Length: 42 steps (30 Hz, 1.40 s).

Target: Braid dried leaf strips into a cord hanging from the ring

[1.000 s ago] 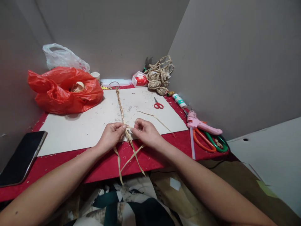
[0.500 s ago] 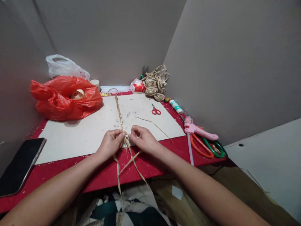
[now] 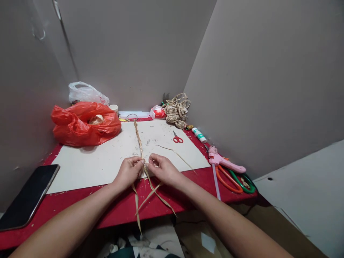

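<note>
A braided straw cord (image 3: 138, 140) runs from the far edge of a white board (image 3: 102, 157) toward me. My left hand (image 3: 129, 172) and my right hand (image 3: 161, 169) both pinch its near end, fingers closed on the strands. Loose straw strands (image 3: 150, 193) hang from my fingers over the red table edge (image 3: 118, 204). One thin loose strand (image 3: 174, 153) lies on the board to the right of my right hand.
A red plastic bag (image 3: 86, 123) and a white bag (image 3: 86, 94) sit at the back left. A phone (image 3: 28, 197) lies at the near left. Small red scissors (image 3: 177, 138), coiled straw pieces (image 3: 176, 109), a glue tube (image 3: 199, 135), a pink glue gun (image 3: 224, 163) and large scissors (image 3: 236, 178) line the right side.
The view has tilted up, so everything sits lower in the frame. Both hands stay pinched on the cord's near end, with only slight finger movement.
</note>
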Tool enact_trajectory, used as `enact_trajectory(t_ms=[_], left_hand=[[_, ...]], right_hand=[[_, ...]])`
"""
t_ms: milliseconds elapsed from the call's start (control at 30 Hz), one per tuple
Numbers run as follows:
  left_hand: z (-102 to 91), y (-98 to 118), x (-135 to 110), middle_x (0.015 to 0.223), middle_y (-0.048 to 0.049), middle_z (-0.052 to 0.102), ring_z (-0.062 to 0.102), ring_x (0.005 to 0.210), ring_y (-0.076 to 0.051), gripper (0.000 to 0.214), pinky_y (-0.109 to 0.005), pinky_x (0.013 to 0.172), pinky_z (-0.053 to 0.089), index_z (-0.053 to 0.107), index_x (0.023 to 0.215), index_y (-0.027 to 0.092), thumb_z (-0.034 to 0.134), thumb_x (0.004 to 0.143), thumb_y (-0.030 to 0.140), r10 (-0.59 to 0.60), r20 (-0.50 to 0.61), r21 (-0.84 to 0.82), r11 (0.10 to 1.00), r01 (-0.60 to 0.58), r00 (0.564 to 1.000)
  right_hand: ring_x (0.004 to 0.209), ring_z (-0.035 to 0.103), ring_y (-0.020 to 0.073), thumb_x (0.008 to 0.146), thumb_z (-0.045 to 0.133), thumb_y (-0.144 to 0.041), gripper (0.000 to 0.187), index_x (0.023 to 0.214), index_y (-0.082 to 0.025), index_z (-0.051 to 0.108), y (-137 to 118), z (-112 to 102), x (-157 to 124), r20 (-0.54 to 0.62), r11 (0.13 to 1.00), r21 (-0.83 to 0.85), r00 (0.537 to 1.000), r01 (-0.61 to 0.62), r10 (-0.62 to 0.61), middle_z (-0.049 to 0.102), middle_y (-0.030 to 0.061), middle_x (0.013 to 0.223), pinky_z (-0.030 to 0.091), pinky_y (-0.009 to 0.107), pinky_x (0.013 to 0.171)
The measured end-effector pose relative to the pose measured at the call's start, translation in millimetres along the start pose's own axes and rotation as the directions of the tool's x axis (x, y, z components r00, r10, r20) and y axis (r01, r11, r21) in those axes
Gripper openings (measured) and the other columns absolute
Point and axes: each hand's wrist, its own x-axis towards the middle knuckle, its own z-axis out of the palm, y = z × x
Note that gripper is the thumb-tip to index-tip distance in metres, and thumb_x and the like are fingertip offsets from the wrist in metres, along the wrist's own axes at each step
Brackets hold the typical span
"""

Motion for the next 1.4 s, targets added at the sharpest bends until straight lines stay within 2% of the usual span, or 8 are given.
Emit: enact_trajectory(t_ms=[133,300,467,600,800,1033,1233,1400], left_hand=[[-0.9,-2.6,0.8,0.043,0.0069,0.036,0.028,0.039,-0.004,0.032,-0.019,0.041,0.02,0.055,0.065,0.013,0.058,0.075,0.043,-0.021,0.002,-0.07,0.997,0.021,1.0],[-2.9,-0.4,0.2,0.042,0.006,0.036,0.027,0.039,-0.005,0.034,-0.02,0.041,0.02,0.062,0.064,0.012,0.056,0.077,0.043,-0.006,0.036,-0.029,1.0,0.007,0.999],[-2.8,3.6,-0.5,0.059,-0.0018,0.059,0.047,0.053,-0.009,0.031,-0.021,0.057,0.037,0.065,0.063,0.012,0.056,0.077,0.038,0.018,0.033,-0.002,1.0,-0.018,0.999],[-0.2,10.3,-4.1,0.066,-0.0035,0.064,0.054,0.063,-0.012,0.027,-0.022,0.066,0.04,0.065,0.063,0.012,0.058,0.076,0.035,0.008,0.03,-0.065,0.998,-0.006,1.0],[2.2,15.9,-7.3,0.063,-0.0007,0.061,0.046,0.054,-0.008,0.02,-0.019,0.054,0.034,0.065,0.065,0.012,0.061,0.071,0.031,-0.024,0.014,-0.105,0.994,0.025,1.0],[3.5,6.3,-6.0,0.063,-0.0009,0.062,0.052,0.057,-0.01,0.033,-0.02,0.055,0.039,0.068,0.086,0.01,0.069,0.065,0.036,-0.092,-0.002,-0.307,0.948,0.087,0.996],[0.0,5.5,-6.5,0.061,-0.0019,0.063,0.053,0.054,-0.01,0.029,-0.02,0.052,0.04,0.068,0.085,0.009,0.069,0.063,0.028,-0.159,-0.074,-0.365,0.923,0.122,0.985],[-3.9,10.5,-7.3,0.051,0.0021,0.057,0.045,0.042,-0.006,0.025,-0.018,0.043,0.033,0.066,0.082,0.01,0.069,0.062,0.026,-0.199,-0.069,-0.382,0.91,0.159,0.978]], right_hand=[[0.047,0.034,0.0094,0.08,0.049,-0.041,0.024,0.084,-0.018,0.052,1.5,-6.9,2.8,0.051,0.988,0.084,0.99,-0.132,0.128,0.04,-0.0076,0.051,0.025,0.02,0.045],[0.046,0.029,0.0084,0.082,0.044,-0.035,0.028,0.068,-0.014,0.058,12.7,-6.4,6.6,0.199,0.983,0.106,0.972,-0.151,0.128,0.035,-0.0062,0.048,0.023,0.021,0.045],[0.05,0.038,0.0089,0.078,0.049,-0.034,0.027,0.062,-0.015,0.057,10.9,5.4,1.0,0.13,0.937,0.306,0.983,-0.166,0.132,0.051,-0.0018,0.054,0.029,0.021,0.049],[0.048,0.036,0.0087,0.078,0.048,-0.036,0.028,0.062,-0.015,0.056,6.9,14.5,-6.0,0.047,0.895,0.406,0.982,-0.186,0.183,0.054,-0.0007,0.058,0.028,0.021,0.047],[0.049,0.039,0.0112,0.079,0.044,-0.031,0.027,0.058,-0.017,0.054,-2.6,23.4,-12.4,-0.174,0.98,0.144,0.971,-0.138,0.162,0.045,-0.0028,0.049,0.03,0.023,0.051],[0.057,0.046,0.0134,0.086,0.036,-0.028,0.03,0.065,-0.016,0.054,-11.2,49.8,-14.0,-0.305,0.998,0.04,0.951,-0.046,0.056,0.055,0.0019,0.061,0.034,0.024,0.058],[0.071,0.052,0.0153,0.088,0.034,-0.023,0.027,0.08,-0.016,0.059,-15.7,49.5,-14.9,-0.175,0.995,-0.084,0.983,0.049,-0.063,0.061,0.005,0.076,0.038,0.025,0.067],[0.064,0.052,0.0147,0.089,0.039,-0.035,0.03,0.077,-0.017,0.06,-30.7,21.9,-24.0,0.026,0.973,-0.224,0.998,0.057,-0.052,0.061,0.0034,0.07,0.037,0.025,0.062]])
